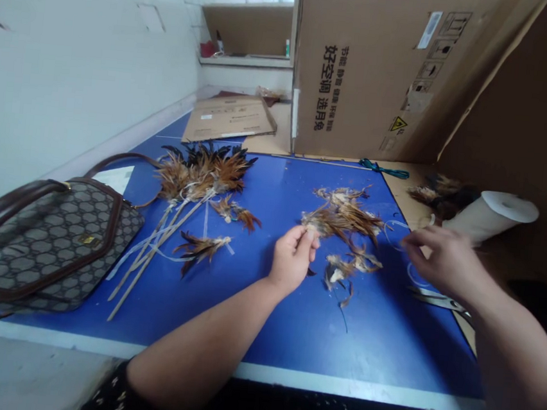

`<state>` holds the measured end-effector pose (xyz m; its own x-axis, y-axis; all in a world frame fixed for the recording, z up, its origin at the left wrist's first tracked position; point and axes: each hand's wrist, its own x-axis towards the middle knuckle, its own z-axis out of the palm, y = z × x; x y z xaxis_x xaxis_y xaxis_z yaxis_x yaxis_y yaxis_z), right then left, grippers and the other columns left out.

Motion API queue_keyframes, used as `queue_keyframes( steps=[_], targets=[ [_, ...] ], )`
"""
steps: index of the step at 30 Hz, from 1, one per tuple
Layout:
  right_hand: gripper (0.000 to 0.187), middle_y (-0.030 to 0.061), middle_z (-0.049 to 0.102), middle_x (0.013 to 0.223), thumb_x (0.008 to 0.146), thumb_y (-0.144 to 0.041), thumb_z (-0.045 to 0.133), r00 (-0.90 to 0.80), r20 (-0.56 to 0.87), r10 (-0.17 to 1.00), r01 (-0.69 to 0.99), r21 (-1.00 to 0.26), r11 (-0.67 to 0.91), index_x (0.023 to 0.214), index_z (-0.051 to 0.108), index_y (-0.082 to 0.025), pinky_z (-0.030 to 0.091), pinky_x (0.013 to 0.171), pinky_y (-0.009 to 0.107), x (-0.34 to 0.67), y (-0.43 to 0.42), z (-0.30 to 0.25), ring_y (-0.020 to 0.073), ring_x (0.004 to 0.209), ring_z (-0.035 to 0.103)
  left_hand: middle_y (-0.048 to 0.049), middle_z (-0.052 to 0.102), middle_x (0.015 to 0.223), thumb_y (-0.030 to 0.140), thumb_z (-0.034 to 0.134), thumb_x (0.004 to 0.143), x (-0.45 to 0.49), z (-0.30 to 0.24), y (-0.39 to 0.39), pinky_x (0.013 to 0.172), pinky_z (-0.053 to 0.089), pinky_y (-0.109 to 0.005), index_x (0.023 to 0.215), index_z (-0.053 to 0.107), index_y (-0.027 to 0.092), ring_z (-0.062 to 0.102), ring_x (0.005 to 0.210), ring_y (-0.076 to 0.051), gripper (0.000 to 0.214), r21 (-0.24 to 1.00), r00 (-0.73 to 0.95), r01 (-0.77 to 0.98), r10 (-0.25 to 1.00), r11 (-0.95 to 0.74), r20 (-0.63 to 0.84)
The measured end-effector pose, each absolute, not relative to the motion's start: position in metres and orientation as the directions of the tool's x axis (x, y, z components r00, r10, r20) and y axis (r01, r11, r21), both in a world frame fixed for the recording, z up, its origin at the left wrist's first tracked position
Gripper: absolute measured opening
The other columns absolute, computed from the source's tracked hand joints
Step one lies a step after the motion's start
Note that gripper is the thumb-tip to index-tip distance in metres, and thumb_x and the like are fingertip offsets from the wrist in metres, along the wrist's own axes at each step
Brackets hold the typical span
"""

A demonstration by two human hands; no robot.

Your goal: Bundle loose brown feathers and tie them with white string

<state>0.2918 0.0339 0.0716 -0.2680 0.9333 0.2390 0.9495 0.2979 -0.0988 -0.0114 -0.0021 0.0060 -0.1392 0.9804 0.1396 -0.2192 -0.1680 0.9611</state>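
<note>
My left hand [295,255] is closed in a pinch on the pale base of a small feather bunch [321,221], just above the blue tabletop [262,320]. Brown feathers [350,215] lie loose right behind its fingertips, partly overlapping the bunch. To the right, my right hand [442,257] is somewhat blurred, its fingers pinched together on a thin white ribbon [395,223] that curls in loops. Scissors [438,299] lie beneath that hand, partly hidden. More loose feathers [339,272] rest in front of the pile.
At left, feather-topped sticks [139,266] with white ribbons lie beside a patterned handbag [57,242]. Small feather bunches [202,246] are nearby. A large cardboard box [373,73] stands behind; a white roll [490,216] and teal cord [383,169] are at right.
</note>
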Motion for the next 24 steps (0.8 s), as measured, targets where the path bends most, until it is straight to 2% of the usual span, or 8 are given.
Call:
queue_keyframes(
  steps=[2,3,5,8,12,17,21,24],
  targets=[
    [0.020,0.0096,0.076,0.093,0.095,-0.033,0.060,-0.377,0.004,0.926,0.916,-0.149,0.373,0.092,0.076,-0.021,0.045,0.080,0.034,0.275,0.028,0.060,0.0225,0.083,0.068,-0.0007,0.062,0.077,0.058,0.063,0.097,-0.011,0.006,-0.003,0.052,0.039,-0.021,0.093,0.068,0.017,0.051,0.056,-0.007,0.041,0.961,-0.136,-0.222,0.981,-0.163,0.135],
    [0.018,0.0085,0.076,0.090,0.094,-0.032,0.060,-0.388,-0.057,0.920,0.915,-0.140,0.378,0.090,0.075,-0.022,0.044,0.076,0.033,0.268,0.026,0.054,0.0226,0.080,0.068,-0.0007,0.062,0.077,0.058,0.064,0.096,-0.011,0.006,-0.003,0.052,0.039,-0.022,0.093,0.068,0.017,0.050,0.056,-0.007,0.041,0.961,-0.136,-0.223,0.982,-0.161,0.132],
    [0.016,0.0081,0.075,0.088,0.093,-0.028,0.058,-0.364,-0.081,0.928,0.929,-0.104,0.356,0.086,0.071,-0.022,0.042,0.072,0.033,0.260,0.025,0.042,0.0232,0.078,0.067,-0.0008,0.062,0.077,0.057,0.065,0.096,-0.011,0.007,-0.004,0.052,0.040,-0.022,0.093,0.068,0.017,0.051,0.056,-0.007,0.041,0.961,-0.134,-0.223,0.982,-0.164,0.136],
    [0.015,0.0087,0.074,0.087,0.091,-0.021,0.053,-0.322,-0.057,0.945,0.943,-0.105,0.315,0.083,0.065,-0.021,0.040,0.069,0.032,0.257,0.028,0.032,0.0219,0.075,0.066,-0.0007,0.062,0.078,0.056,0.065,0.096,-0.010,0.009,-0.005,0.052,0.041,-0.022,0.095,0.068,0.017,0.052,0.056,-0.007,0.039,0.960,-0.123,-0.216,0.980,-0.178,0.155],
    [0.013,0.0067,0.071,0.077,0.096,-0.027,0.052,-0.296,0.024,0.955,0.934,-0.201,0.295,0.088,0.062,-0.021,0.040,0.062,0.031,0.252,0.034,0.045,0.0201,0.064,0.063,-0.0008,0.062,0.078,0.056,0.063,0.098,-0.009,0.010,-0.007,0.053,0.042,-0.022,0.096,0.068,0.016,0.052,0.056,-0.007,0.040,0.961,-0.106,-0.205,0.981,-0.183,0.165],
    [0.015,0.0051,0.076,0.084,0.096,-0.029,0.056,-0.416,0.234,0.879,0.793,-0.380,0.477,0.096,0.069,-0.023,0.047,0.065,0.031,0.228,0.038,0.072,0.0207,0.070,0.068,-0.0010,0.064,0.079,0.052,0.060,0.101,-0.008,0.010,-0.009,0.057,0.045,-0.020,0.096,0.068,0.016,0.054,0.058,-0.007,0.037,0.960,-0.119,-0.161,0.970,-0.227,0.210],
    [0.015,0.0049,0.078,0.097,0.096,-0.022,0.057,-0.508,0.351,0.787,0.635,-0.464,0.617,0.098,0.072,-0.024,0.054,0.080,0.033,0.201,0.031,0.069,0.0222,0.089,0.073,-0.0069,0.074,0.091,0.046,0.056,0.104,-0.009,0.015,-0.012,0.072,0.054,-0.025,0.098,0.071,0.017,0.066,0.075,-0.013,0.033,0.937,-0.164,-0.040,0.927,-0.348,0.337],
    [0.014,0.0042,0.078,0.098,0.098,-0.023,0.060,-0.495,0.401,0.771,0.546,-0.547,0.635,0.107,0.069,-0.024,0.057,0.080,0.033,0.184,0.019,0.056,0.0211,0.088,0.074,-0.0097,0.076,0.100,0.038,0.054,0.105,-0.010,0.018,-0.014,0.090,0.055,-0.032,0.102,0.074,0.018,0.071,0.093,-0.019,0.029,0.882,-0.155,0.124,0.869,-0.454,0.469]
  ],
)
